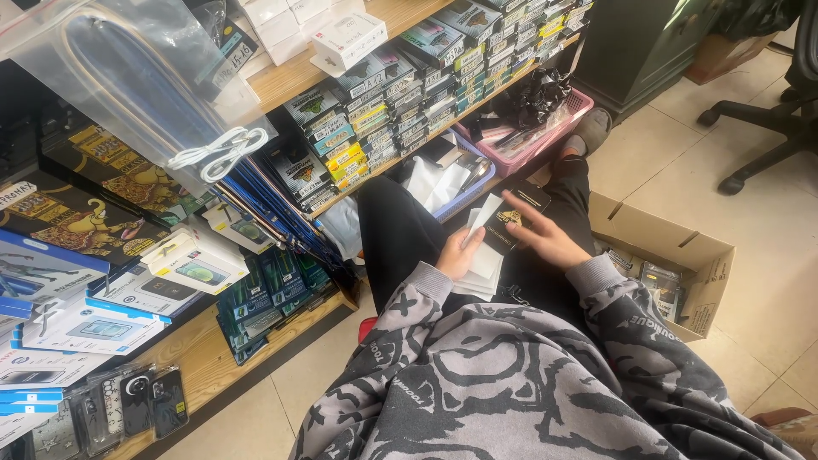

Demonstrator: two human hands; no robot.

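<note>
I sit on the floor with black trousers and a grey patterned sweater. My left hand (457,253) holds a stack of flat white packets (486,255) over my lap, one packet sticking up. My right hand (545,232) rests with spread fingers on flat black packets (521,204) with gold print, lying on the stack and my thigh. Both hands are close together at the picture's middle.
Wooden shelves (281,81) at left hold rows of small boxed goods and phone cases. A blue basket (464,192) and a pink basket (545,136) stand by my legs. An open cardboard box (682,255) sits at right. An office chair base (767,119) stands at far right.
</note>
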